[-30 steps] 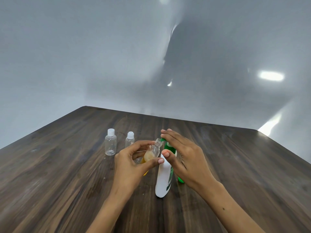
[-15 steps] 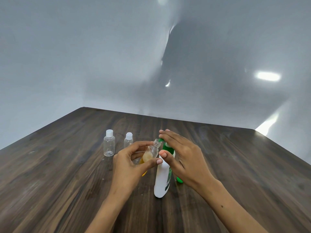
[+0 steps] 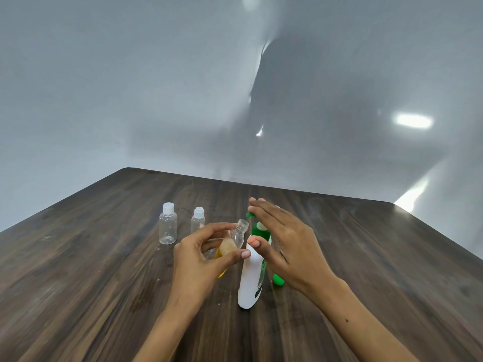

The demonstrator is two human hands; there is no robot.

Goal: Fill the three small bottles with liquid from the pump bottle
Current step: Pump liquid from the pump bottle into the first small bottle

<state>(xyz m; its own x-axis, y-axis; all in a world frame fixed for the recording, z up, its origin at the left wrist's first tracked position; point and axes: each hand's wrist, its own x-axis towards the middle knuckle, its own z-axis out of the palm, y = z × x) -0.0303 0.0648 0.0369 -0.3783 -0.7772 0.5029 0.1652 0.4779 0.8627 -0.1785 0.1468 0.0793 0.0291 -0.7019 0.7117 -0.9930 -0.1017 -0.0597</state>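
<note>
A white pump bottle (image 3: 250,278) with a green pump head stands on the wooden table (image 3: 91,283). My right hand (image 3: 285,244) lies over the pump head with straight fingers, its thumb against the bottle's shoulder. My left hand (image 3: 201,259) grips a small clear bottle (image 3: 236,237), uncapped and tilted, its mouth just under the green nozzle. Yellowish liquid sits in its lower part. Two more small clear bottles, one on the left (image 3: 168,227) and one on the right (image 3: 197,222), stand capped behind my left hand.
A small green object (image 3: 278,279) lies on the table just right of the pump bottle, partly hidden by my right wrist. The table's far edge runs along a plain grey wall.
Both hands keep their hold and place at the pump bottle. The view has shifted a little.
</note>
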